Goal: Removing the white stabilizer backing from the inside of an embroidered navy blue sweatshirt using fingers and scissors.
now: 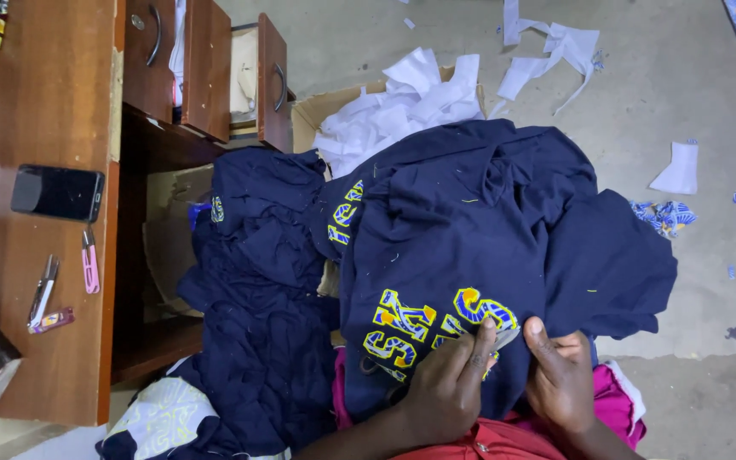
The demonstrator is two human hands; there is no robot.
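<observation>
1. Head view, looking down: navy garment (470, 230) spread across the lap, yellow-and-blue stitched lettering (436, 324) turned up toward the face, apparently for close work.
2. Left hand (449, 383) laid flat-curled on the lettering, fingers pressing cloth down and pinching at a pale scrap of backing (507, 338); not a full fist, closed only at the fingertips.
3. Right hand (562, 379) just beside, thumb up against the same spot, fingers folded under a fold of the garment, seemingly to hold it taut.
4. More navy garments (257, 281) heaped to the left, between lap and bench (44, 102), kept within reach.
5. White offcuts (402, 106) piled in a cardboard box (317, 111) behind the heap; further scraps (555, 43) strewn over the concrete floor (683, 102).
6. On the bench: dark phone (58, 192), pink snips (89, 262), a second small tool (43, 294), set aside. Drawers (215, 60) left open.
</observation>
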